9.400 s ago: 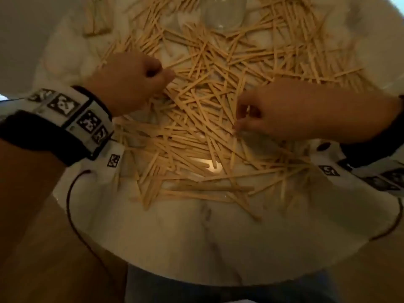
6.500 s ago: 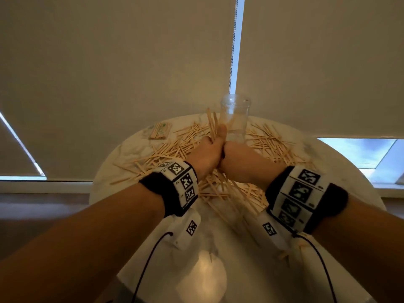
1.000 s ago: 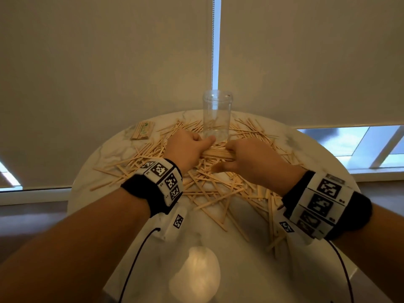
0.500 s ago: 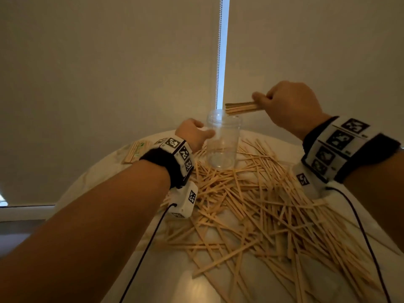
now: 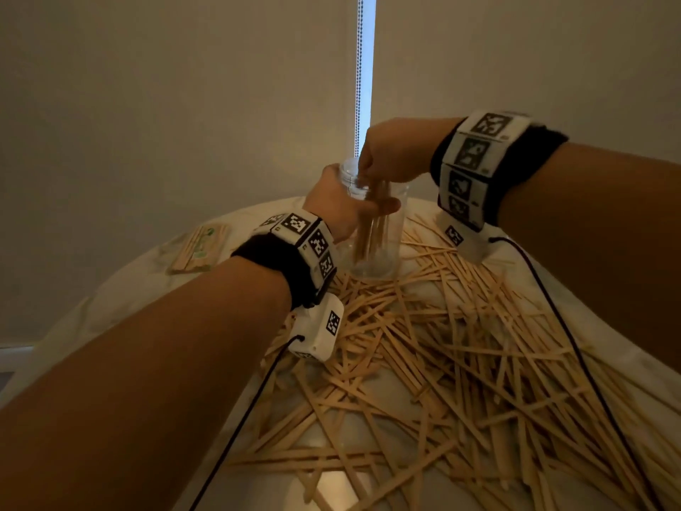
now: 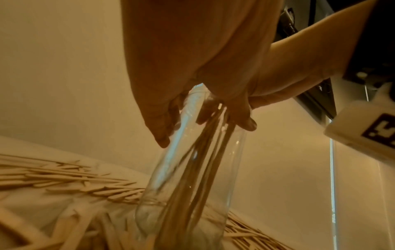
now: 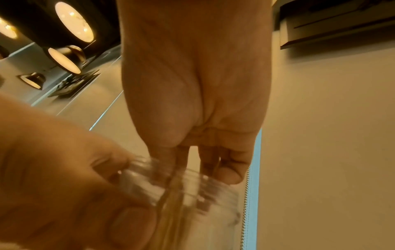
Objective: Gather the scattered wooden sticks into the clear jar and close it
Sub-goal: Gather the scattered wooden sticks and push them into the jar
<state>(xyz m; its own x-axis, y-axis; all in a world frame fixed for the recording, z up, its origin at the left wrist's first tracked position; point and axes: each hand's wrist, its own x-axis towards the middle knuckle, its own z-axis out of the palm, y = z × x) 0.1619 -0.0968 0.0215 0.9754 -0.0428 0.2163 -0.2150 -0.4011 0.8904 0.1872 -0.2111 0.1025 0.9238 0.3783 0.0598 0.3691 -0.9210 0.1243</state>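
**First bundle going into the jar, most sticks still on the table**

While the clear jar (image 5: 376, 230) is standing upright at the far side of the round table (image 5: 110, 300), a small bundle of sticks (image 5: 372, 230) is going down through its open mouth, lower ends reaching toward the bottom. The left hand (image 5: 342, 204) is wrapping its fingers and thumb around the upper part of the jar and steadying it. The right hand (image 5: 394, 153) is hovering directly over the mouth with fingers pointing down around the top ends of the bundle; whether it is pinching them or letting them go, the blurred wrist views are not making clear.

Judging by what is showing, the task is sitting near its start. One jar is present, and only this one bundle, perhaps half a dozen sticks though too smeared to count, is inside it. The scattered wooden sticks (image 5: 460, 355) are lying criss-crossed over the middle and near part of the table, far too many and too overlapped to count, clearly many dozens. They are reaching right up to the foot of the jar. No lid is appearing in any view, so the closing step is waiting, with many more handfuls to gather first.

One flat packet of sticks (image 5: 201, 247) is resting apart at the table's far left edge.
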